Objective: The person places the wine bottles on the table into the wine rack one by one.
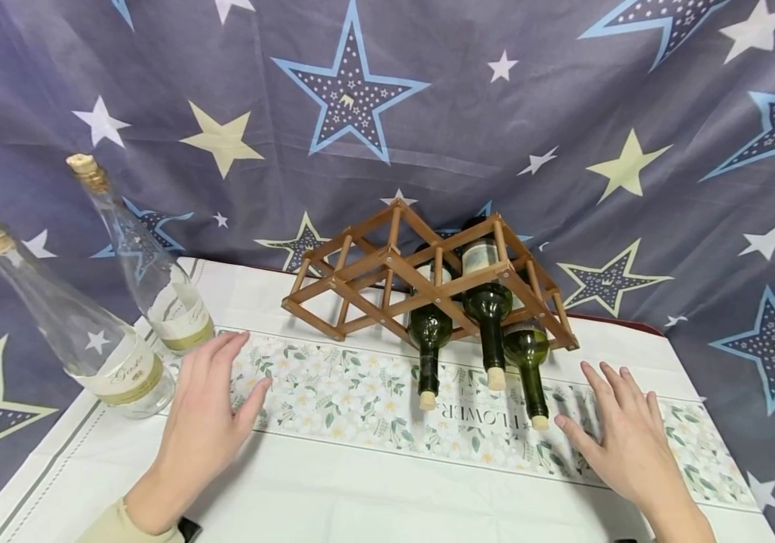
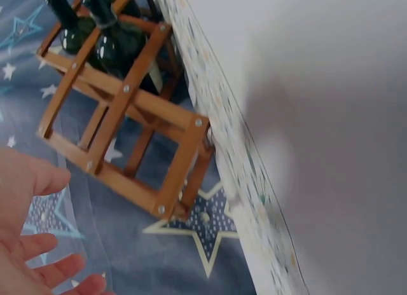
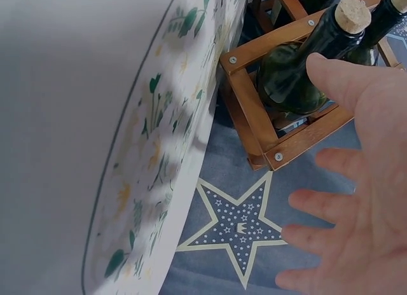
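A brown wooden wine rack [image 1: 360, 280] stands at the back of the table, with three corked green wine bottles [image 1: 431, 332] lying in its right-hand openings, necks pointing forward. Two clear glass bottles [image 1: 112, 354] with corks and cream labels stand upright at the left. My left hand [image 1: 207, 411], fingers extended and thumb apart, is beside the nearer clear bottle and holds nothing. Over the table's right side my right hand [image 1: 621, 437] is spread and empty, its thumb near the cork of the lowest green bottle. In the right wrist view the thumb overlaps a green bottle [image 3: 289, 79].
A white tablecloth [image 1: 373, 498] with a flowered band [image 1: 346, 400] covers the table. Behind the table's back edge hangs a dark blue cloth [image 1: 428, 136] printed with stars. The rack's left openings hold no bottles.
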Action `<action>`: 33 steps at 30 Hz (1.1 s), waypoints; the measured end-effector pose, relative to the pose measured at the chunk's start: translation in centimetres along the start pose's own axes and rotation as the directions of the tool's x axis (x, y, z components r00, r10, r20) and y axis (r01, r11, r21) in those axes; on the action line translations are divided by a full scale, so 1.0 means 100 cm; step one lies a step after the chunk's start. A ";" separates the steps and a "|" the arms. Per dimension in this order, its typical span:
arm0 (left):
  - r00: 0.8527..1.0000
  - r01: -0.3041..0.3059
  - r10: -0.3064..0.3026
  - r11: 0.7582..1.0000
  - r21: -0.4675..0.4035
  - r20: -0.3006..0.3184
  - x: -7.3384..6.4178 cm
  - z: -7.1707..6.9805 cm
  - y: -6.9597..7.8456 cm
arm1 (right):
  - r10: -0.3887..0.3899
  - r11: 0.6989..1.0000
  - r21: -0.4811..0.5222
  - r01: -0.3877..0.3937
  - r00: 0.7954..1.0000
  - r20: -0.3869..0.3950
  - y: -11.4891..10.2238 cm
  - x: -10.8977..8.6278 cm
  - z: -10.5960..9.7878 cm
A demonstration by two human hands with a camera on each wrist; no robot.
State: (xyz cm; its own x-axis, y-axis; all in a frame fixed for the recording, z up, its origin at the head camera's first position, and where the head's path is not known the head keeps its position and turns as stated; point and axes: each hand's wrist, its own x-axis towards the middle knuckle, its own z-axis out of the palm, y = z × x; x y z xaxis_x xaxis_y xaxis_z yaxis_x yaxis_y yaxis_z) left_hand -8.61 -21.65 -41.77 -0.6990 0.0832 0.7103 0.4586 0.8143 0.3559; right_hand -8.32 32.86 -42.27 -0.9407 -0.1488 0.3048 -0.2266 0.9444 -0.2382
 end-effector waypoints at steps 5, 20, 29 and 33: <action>0.993 0.008 -0.006 1.000 0.016 -0.116 -0.002 -0.014 -0.005 | 0.007 1.000 0.000 -0.007 1.000 0.001 -0.001 -0.001 0.000; 0.816 0.043 -0.024 0.999 0.019 -0.578 0.013 -0.036 -0.011 | 0.010 1.000 -0.002 -0.010 1.000 0.007 0.000 -0.001 0.001; 0.754 0.152 -0.171 0.985 -0.085 -0.634 0.015 -0.045 -0.032 | 0.019 1.000 0.001 -0.019 1.000 0.014 0.000 -0.001 0.001; 0.775 0.234 -0.260 0.965 -0.120 -0.577 0.013 -0.048 -0.043 | 0.022 1.000 0.001 -0.022 1.000 0.016 0.001 -0.001 0.001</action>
State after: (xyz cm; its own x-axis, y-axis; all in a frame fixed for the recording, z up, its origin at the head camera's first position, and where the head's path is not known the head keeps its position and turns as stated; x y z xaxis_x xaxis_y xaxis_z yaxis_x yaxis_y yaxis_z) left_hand -8.81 -27.83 -39.45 -0.3441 -0.4781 0.8081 0.3451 0.7360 0.5824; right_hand -8.24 32.91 -42.39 -0.9496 -0.1324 0.2843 -0.2057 0.9472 -0.2458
